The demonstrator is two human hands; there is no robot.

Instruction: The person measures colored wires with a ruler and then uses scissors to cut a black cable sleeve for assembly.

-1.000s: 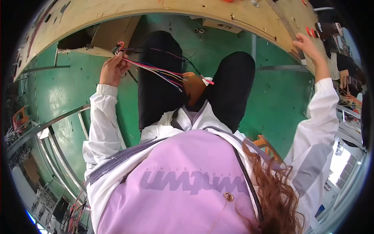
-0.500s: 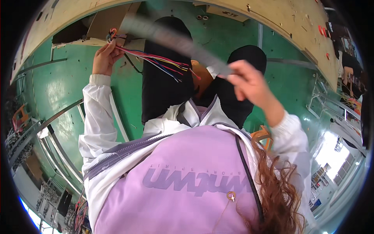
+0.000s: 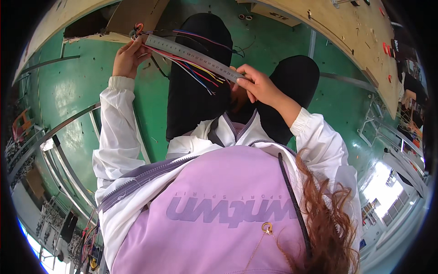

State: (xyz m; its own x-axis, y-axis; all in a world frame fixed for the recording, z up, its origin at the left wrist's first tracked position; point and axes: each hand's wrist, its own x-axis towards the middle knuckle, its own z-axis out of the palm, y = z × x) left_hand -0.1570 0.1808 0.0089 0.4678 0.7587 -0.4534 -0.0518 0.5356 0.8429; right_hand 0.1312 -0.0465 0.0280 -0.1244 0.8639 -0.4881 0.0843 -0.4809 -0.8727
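Observation:
A bundle of coloured wires (image 3: pixel 197 74) hangs from the pinched fingers of my left hand (image 3: pixel 130 55), its red, yellow, blue and white ends fanning out over my leg. A tangled knot of wire and small parts (image 3: pixel 137 30) sticks up past those fingers. My right hand (image 3: pixel 258 84) grips the near end of a metal ruler (image 3: pixel 194 56) between thumb and fingers. The ruler slants across the wires, with its far end at my left fingertips. Some blue and pink wires (image 3: pixel 205 41) pass beyond the ruler.
A wooden board edge (image 3: pixel 319 20) curves along the far side. A cardboard box (image 3: pixel 137 16) stands beyond my left hand, another carton (image 3: pixel 276 13) at the far middle. Metal frames (image 3: pixel 68 169) stand at left on the green floor (image 3: pixel 91 91).
My right hand has moved left and slightly down, bringing the ruler from a blurred swing to rest along the wires. My left hand keeps its hold and has barely moved.

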